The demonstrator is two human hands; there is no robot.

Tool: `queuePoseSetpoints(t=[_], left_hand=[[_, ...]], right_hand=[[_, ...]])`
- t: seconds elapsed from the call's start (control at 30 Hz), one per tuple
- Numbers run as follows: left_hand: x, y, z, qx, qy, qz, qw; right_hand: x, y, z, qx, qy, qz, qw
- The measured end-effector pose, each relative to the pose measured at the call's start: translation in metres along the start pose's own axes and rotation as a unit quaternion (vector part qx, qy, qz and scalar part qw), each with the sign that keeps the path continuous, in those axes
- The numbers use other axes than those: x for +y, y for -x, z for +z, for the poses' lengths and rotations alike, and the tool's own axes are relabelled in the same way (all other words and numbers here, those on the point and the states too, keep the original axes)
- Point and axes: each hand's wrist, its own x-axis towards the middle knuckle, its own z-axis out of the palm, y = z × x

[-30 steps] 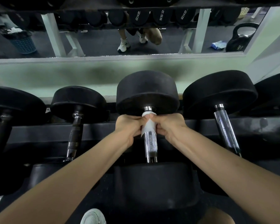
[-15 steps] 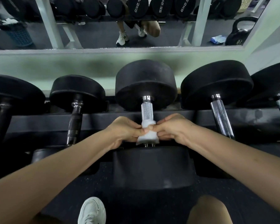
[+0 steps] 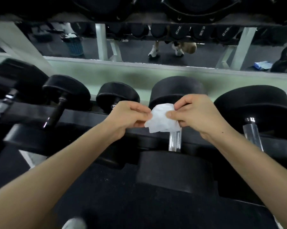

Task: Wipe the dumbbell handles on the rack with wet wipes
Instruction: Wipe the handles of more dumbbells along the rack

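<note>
Wet wipe (image 3: 162,123): pinched at left edge by left hand (image 3: 129,117), at right edge by right hand (image 3: 198,116). Location: over far end of chrome dumbbell handle (image 3: 174,141), centre-right on rack (image 3: 89,116). Handling advice: turn out clean face, wrap knurling fully, stroke whole length.

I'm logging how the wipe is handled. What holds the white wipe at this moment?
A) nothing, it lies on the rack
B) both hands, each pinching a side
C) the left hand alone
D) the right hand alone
B: the left hand and the right hand each pinch a side of the wipe, spread between them.
</note>
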Motion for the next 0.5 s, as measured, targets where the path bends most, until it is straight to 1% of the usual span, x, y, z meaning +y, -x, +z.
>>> queuePoseSetpoints(t=[0.07,0.2,0.27,0.37,0.43,0.5], left_hand=[[0.003,0.002,-0.017,-0.007,-0.007,0.014,1.0],[-0.005,0.0,-0.064,-0.024,-0.045,0.034,0.998],[-0.017,-0.007,-0.094,-0.012,-0.08,0.053,0.995],[-0.037,-0.028,-0.138,0.004,-0.14,0.088,0.986],[-0.053,-0.042,-0.159,0.003,-0.162,0.111,0.981],[-0.067,-0.054,-0.173,0.001,-0.161,0.135,0.978]], right_hand=[[-0.008,0.003,0.016,0.012,-0.014,-0.019,1.0],[-0.021,0.005,0.063,0.04,-0.022,-0.026,0.999],[-0.027,0.002,0.086,0.063,0.039,-0.049,0.996],[-0.031,-0.005,0.117,0.111,0.167,-0.08,0.976],[-0.024,-0.009,0.142,0.127,0.188,-0.068,0.971],[-0.01,-0.016,0.166,0.136,0.192,-0.048,0.971]])
